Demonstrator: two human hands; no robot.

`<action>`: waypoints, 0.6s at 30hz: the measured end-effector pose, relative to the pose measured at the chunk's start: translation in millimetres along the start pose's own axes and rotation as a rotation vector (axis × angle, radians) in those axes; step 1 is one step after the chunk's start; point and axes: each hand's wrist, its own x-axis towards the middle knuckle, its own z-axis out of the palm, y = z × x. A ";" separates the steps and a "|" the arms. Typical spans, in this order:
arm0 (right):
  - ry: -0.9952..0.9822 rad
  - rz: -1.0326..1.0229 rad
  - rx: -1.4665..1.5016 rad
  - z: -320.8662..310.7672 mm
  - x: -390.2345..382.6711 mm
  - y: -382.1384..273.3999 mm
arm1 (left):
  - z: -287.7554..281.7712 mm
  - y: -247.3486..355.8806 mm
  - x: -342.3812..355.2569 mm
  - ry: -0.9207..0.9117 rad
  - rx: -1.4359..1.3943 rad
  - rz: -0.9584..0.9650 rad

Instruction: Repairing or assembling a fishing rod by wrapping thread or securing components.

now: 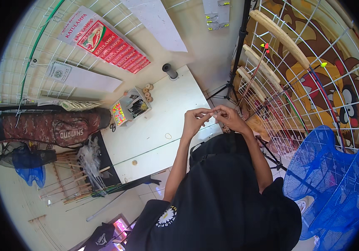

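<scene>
Above the right end of the white table (154,121), my left hand (196,123) and my right hand (231,119) meet at the fingertips. Each is closed in a pinch, thumb against fingers. What they hold, if anything, is too small to make out. A thin green rod (146,155) lies along the table near its front edge. A small yellowish loop (168,136) and a round cork-coloured disc (134,162) also rest on the tabletop. Farther back stands a white divided box (126,119) with bright floats and dark thin pieces, beside several cork-coloured spools (148,93).
Scissors (112,126) lie by the box, and a black cylinder (170,71) stands at the table's far edge. A camouflage bag (41,127) hangs left. On the right are a white wire rack (313,46) holding rods, blue nets (334,184) and a black tripod (229,79).
</scene>
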 end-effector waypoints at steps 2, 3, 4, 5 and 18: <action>0.063 -0.044 -0.041 0.9 -0.1 11.1 | -0.6 -0.5 -1.8 0.007 -0.002 -0.009; 0.124 -0.090 -0.082 3.2 0.0 10.7 | -1.9 -2.2 -3.5 0.016 -0.003 -0.017; 0.120 -0.088 -0.080 3.7 -1.1 10.0 | -3.4 -4.0 -5.1 0.020 -0.003 -0.020; 0.152 -0.085 -0.116 3.2 -2.6 9.3 | -5.0 -5.9 -6.4 0.034 -0.010 -0.036; 0.247 -0.002 -0.128 -6.4 -10.6 0.8 | -42.4 -144.3 -34.1 0.256 0.417 -0.044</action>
